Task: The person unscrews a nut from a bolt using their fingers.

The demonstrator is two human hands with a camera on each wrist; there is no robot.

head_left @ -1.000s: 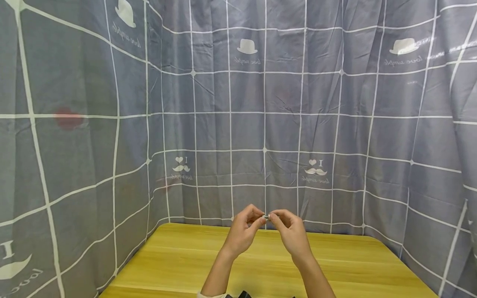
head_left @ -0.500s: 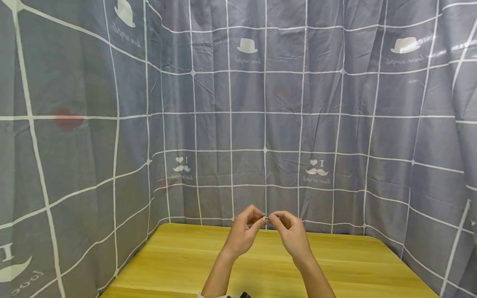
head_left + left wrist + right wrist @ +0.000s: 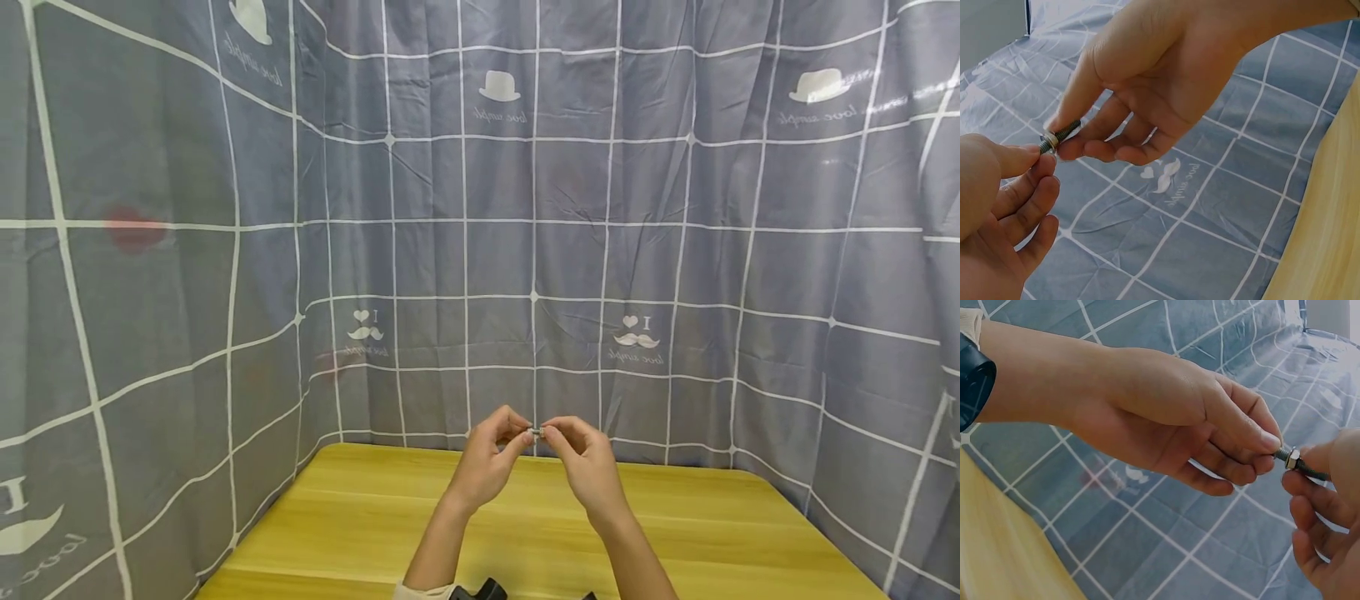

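Both hands meet in mid-air over the table's far edge, around a small threaded bolt (image 3: 1281,453). My left hand (image 3: 483,467) pinches one end of it between thumb and fingertips; that end is hidden by the fingers. A shiny metal nut (image 3: 1293,459) sits partway along the thread. The thumb and index finger of my right hand (image 3: 590,471) pinch at the nut. In the left wrist view, the bolt's dark threaded end (image 3: 1070,129) sticks out past the nut, beside the right fingers. The bolt lies roughly level between the hands.
A yellow wood-grain table (image 3: 360,517) spreads below the hands. Grey curtains (image 3: 495,267) with white grid lines hang behind it and at both sides. A dark device (image 3: 974,381) is worn on the left wrist, beside a pale cuff.
Both hands keep their hold on the bolt and nut, with only slight shifts of the right fingers. The whole head view has tilted a little, so the scene sits slightly higher.
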